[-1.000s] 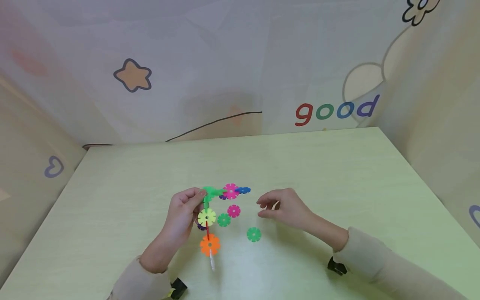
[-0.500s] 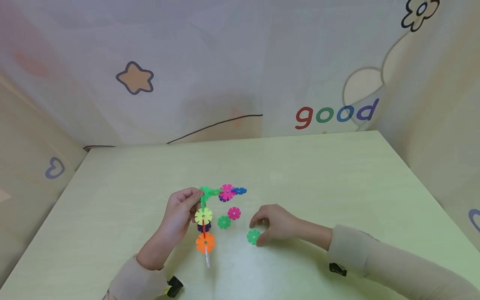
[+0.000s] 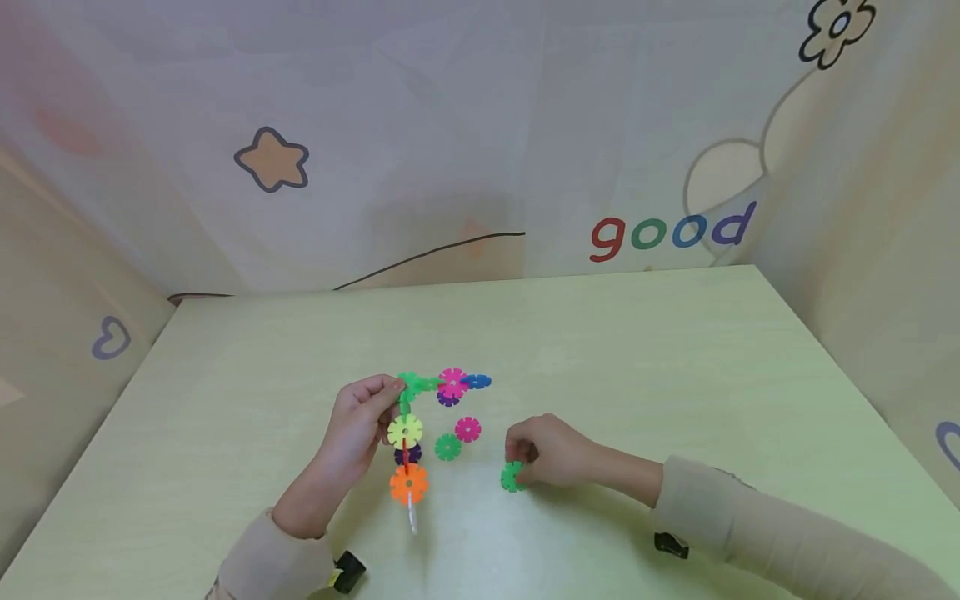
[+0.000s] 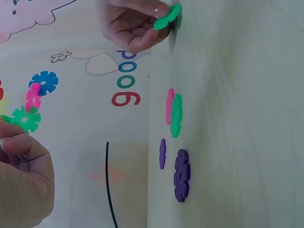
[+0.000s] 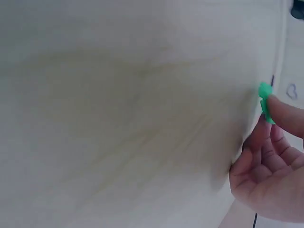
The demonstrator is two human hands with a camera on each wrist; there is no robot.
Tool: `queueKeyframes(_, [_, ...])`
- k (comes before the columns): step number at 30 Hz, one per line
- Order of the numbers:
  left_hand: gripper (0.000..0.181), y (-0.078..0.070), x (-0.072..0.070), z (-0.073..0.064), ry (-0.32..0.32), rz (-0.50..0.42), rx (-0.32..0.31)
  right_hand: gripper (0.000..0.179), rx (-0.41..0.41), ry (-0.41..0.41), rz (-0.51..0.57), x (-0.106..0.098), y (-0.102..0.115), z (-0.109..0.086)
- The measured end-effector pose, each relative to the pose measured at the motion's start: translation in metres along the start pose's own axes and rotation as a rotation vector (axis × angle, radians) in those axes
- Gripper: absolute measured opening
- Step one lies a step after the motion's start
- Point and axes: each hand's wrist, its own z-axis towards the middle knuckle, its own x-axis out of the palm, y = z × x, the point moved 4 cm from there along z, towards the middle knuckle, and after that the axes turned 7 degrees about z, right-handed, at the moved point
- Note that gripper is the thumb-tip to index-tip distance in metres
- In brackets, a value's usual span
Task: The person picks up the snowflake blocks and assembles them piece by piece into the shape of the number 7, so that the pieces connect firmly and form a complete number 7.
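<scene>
My left hand point(image 3: 362, 429) holds a chain of joined snowflake discs by a green disc point(image 3: 408, 386) between thumb and fingers. From there one arm of the chain runs right to a pink disc point(image 3: 452, 382) and a blue disc point(image 3: 477, 382). Another hangs down through a yellow disc point(image 3: 405, 431), a red one seen edge-on, an orange disc point(image 3: 408, 482) and a white one point(image 3: 412, 517). To the right, my right hand point(image 3: 551, 450) pinches a single green snowflake disc point(image 3: 512, 477) low over the table, tilted up in the left wrist view point(image 4: 167, 17).
On the table lie a loose green disc point(image 3: 448, 447), a pink disc point(image 3: 468, 429) and two purple discs, one point(image 3: 409, 454) partly behind the hanging chain and the other point(image 3: 448, 399) below the chain's pink disc. Printed cloth point(image 3: 450, 150) rises behind the table.
My right hand has come down and left to the green disc on the table, and now pinches it and has tipped it up. The left hand keeps holding the chain, almost still.
</scene>
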Motion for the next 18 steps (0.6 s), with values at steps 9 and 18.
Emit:
queueKeyframes(9, [0.028,0.000,0.000,-0.001,0.019,-0.002,0.012,0.011,0.003,-0.106,0.375,-0.029,0.006,-0.006])
queueKeyframes(18, [0.026,-0.001,0.001,-0.002,0.033,-0.005,0.016,0.021,0.094,-0.284,0.592,-0.049,0.013,-0.008])
